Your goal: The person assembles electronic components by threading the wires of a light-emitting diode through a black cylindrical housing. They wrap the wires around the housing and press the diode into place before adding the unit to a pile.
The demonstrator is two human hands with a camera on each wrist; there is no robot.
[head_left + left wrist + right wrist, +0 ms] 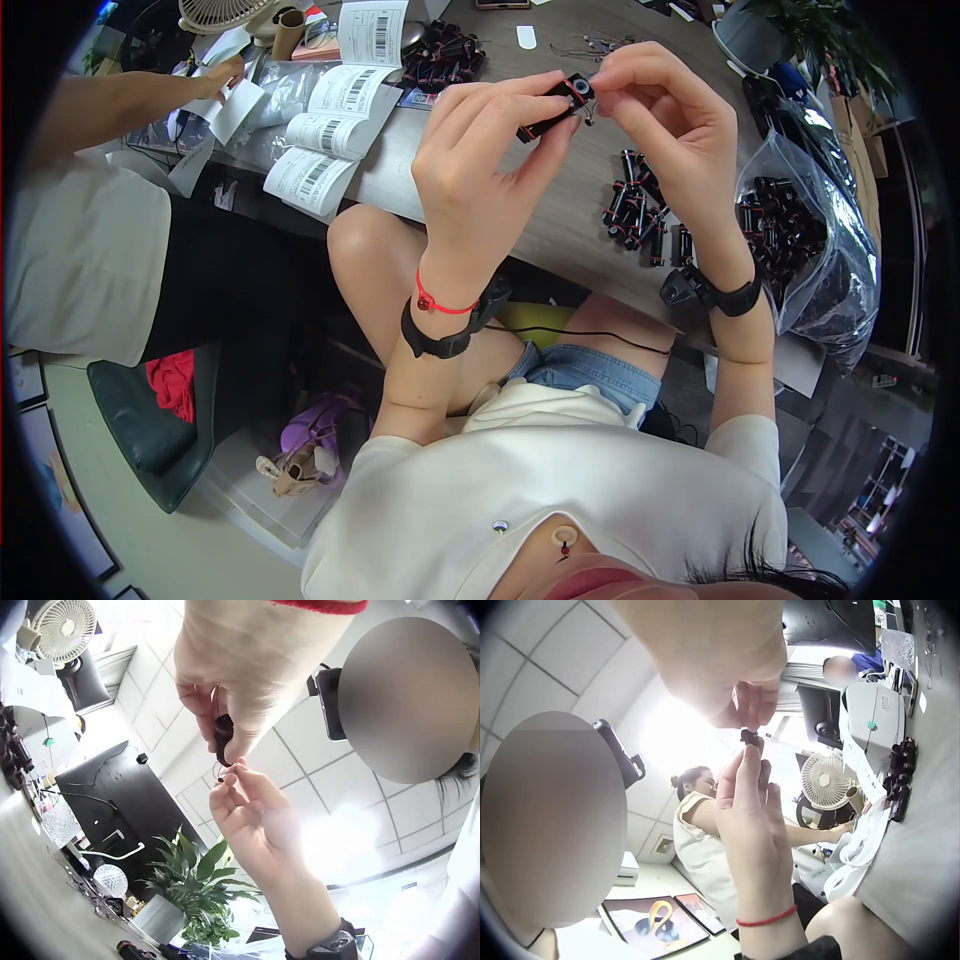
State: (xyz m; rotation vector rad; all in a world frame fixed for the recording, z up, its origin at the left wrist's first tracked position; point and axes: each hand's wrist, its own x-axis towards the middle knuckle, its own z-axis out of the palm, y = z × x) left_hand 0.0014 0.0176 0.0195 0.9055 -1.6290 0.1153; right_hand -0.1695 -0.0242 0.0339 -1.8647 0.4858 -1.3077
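My left hand (480, 165) pinches a small black cylindrical piece with red trim (548, 112) between thumb and fingers, raised above the table. Close against its end, my right hand (680, 125) has thumb and forefinger together at a thin dark cord or wire. In the left wrist view the black piece (224, 735) hangs from the left hand (232, 682), and a thin loop runs down to the fingertips of the right hand (255, 817). The right wrist view shows the left hand (754, 832) below the right hand (720, 660), the piece mostly covered by fingers.
Similar black and red pieces (632, 205) lie on the table (565, 215) beneath my right hand. More fill a clear bag (790, 225) at the right, and another pile (440, 58) sits at the back. Label sheets (318, 178) hang over the edge; another person's arm (130, 105) reaches in from the left.
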